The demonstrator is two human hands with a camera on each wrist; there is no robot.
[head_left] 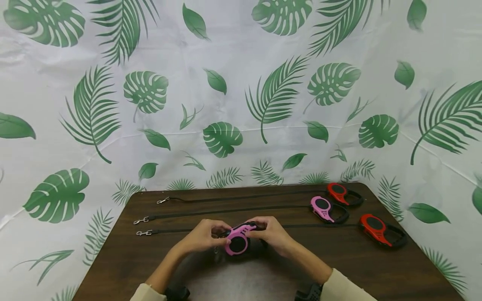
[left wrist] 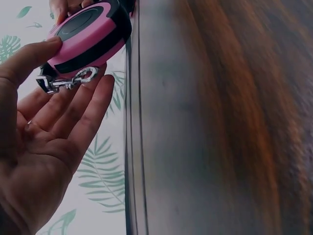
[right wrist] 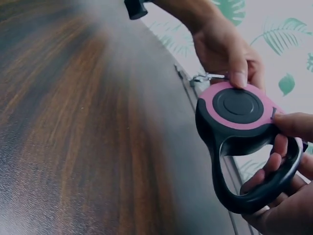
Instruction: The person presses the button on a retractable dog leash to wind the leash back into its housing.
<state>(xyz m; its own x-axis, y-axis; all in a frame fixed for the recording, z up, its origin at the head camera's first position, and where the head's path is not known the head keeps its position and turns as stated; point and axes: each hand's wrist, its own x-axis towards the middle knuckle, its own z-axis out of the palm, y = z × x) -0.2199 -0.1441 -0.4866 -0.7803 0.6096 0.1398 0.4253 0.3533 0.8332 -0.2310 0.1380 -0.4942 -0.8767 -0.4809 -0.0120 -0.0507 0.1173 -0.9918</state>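
beige sleeves (head_left: 344,288) lay nearest, at five and seven o'clock. at six, the left hand (head_left: 205,235) pinched a pink leash (head_left: 237,244) by its casing while the right hand (head_left: 274,235) was clamped round its handle. beyond, toward four, lay a red leash (head_left: 373,223), a second pink leash (head_left: 321,204) and a farther red leash (head_left: 339,189); leafy fabric (head_left: 226,104) hung behind.

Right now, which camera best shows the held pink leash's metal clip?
Left wrist view: the metal clip appears large, its hook clear. The right wrist view shows it smaller; the head view, tiny and blurred.
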